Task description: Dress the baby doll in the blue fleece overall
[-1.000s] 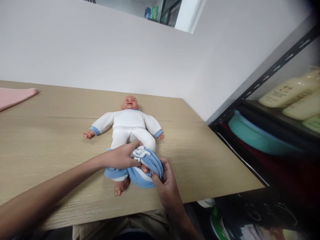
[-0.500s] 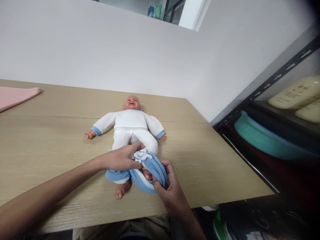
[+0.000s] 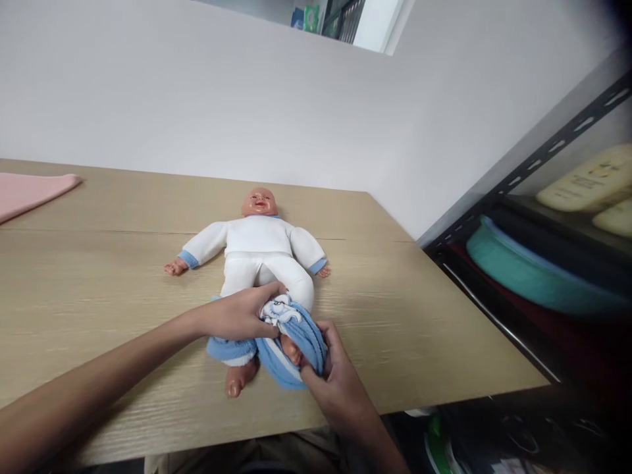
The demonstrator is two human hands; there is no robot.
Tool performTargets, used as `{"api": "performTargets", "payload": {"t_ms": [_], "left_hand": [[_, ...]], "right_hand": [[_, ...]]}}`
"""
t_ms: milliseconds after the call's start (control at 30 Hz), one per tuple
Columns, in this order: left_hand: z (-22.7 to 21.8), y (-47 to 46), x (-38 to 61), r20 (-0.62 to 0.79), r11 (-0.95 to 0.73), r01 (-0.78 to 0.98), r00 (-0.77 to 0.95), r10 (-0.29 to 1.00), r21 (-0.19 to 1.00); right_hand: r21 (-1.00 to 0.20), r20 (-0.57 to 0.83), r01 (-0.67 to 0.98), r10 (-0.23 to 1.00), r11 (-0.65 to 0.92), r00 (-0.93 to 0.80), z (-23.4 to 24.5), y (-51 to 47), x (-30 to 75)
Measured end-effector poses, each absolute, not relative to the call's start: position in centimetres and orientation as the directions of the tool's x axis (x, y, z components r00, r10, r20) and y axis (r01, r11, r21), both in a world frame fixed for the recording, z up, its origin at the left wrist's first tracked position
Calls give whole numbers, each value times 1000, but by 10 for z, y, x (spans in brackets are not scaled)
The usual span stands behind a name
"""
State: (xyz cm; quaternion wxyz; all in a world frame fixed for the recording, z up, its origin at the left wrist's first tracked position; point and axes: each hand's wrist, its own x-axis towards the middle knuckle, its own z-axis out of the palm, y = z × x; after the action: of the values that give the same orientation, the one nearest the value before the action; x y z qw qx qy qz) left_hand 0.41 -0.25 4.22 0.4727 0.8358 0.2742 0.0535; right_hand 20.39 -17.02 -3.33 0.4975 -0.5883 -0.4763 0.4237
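A baby doll (image 3: 259, 234) lies on its back on the wooden table, head away from me, with a white long-sleeved top that has blue cuffs. Blue-and-white terry trousers (image 3: 284, 372) are bunched around its lower legs. One bare foot sticks out at the left leg opening; the other foot shows inside the bunched right leg. My left hand (image 3: 244, 314) grips the upper edge of that bunched leg, thumb in front near the printed patch. On the outer right side, my right hand (image 3: 336, 378) pinches the cloth beside the foot. Some fingers of both hands are hidden.
A pink folded cloth (image 3: 34, 194) lies at the table's far left. To the right stands a black metal shelf (image 3: 530, 161) with a teal basin (image 3: 523, 273) and pale yellow bottles (image 3: 587, 178). A wall (image 3: 207, 99) rises behind the table (image 3: 123, 289).
The bunched trouser leg has shifted slightly in my hands, and a little more of the foot and printed patch shows. Both hands keep their hold, almost in place.
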Motion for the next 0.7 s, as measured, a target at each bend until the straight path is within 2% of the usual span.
{"api": "performTargets", "payload": {"t_ms": [67,133,267,333,467,600,700], "left_hand": [[42,-2,3,-171,-401,404,848,502,822],[41,0,2,-163,-406,397,850,501,823],[39,5,0,-131,-475,383,867,480,792],[39,8,0,-107,-534,356,891,441,767],[38,15,0,-43,-560,240,939,341,793],[38,20,0,-53,-486,178,964,260,856],[41,18,2,-53,-474,169,967,248,864]], "right_hand": [[-995,6,100,980,-14,198,-39,-167,199],[-988,80,150,970,46,230,-42,-163,199],[-868,384,434,882,242,274,-39,-149,213],[-804,472,518,844,292,257,-33,-141,223],[-813,400,513,905,276,147,-18,-128,238],[-832,262,486,962,268,-81,0,-109,256],[-861,117,455,959,228,-258,12,-91,272]]}}
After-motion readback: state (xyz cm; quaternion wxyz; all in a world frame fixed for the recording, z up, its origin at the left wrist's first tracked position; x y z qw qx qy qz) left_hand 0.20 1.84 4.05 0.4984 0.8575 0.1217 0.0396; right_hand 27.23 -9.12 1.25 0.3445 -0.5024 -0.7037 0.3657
